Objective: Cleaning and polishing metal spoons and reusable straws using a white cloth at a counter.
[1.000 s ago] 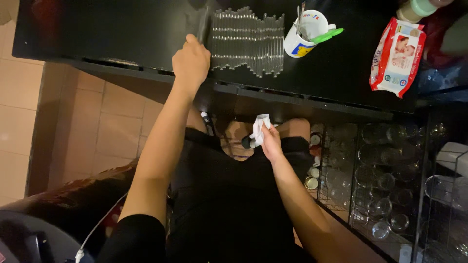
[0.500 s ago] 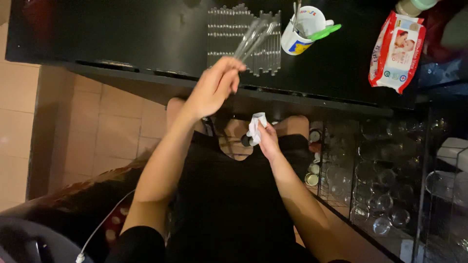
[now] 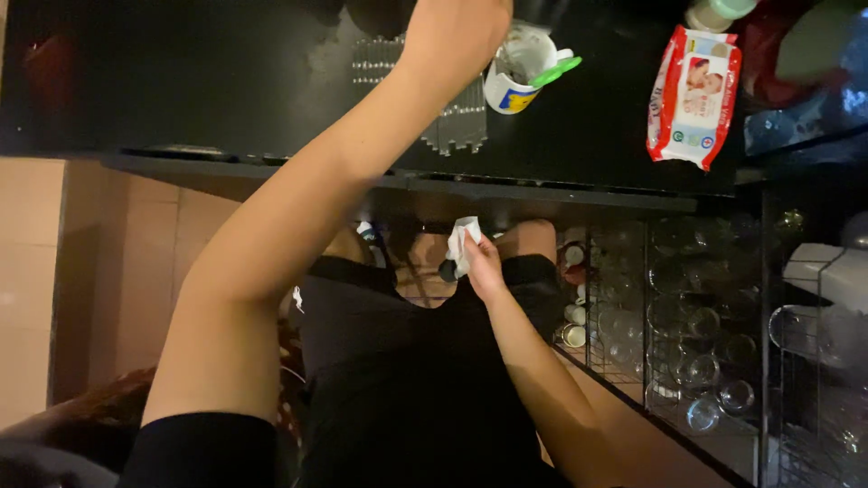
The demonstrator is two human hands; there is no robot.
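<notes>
Holding a small white cloth (image 3: 462, 242) pinched in the right hand (image 3: 482, 267), low by the lap | left hand (image 3: 457, 27) up at the top edge, grip unclear | cloth looks soft, light, bendy; grab it by a bunched corner | glasses (image 3: 701, 361) on rack nearby look breakable

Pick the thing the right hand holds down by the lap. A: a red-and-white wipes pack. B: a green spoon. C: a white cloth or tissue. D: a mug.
C: the right hand grips a crumpled white cloth, while the wipes pack and mug sit on the counter.
</notes>
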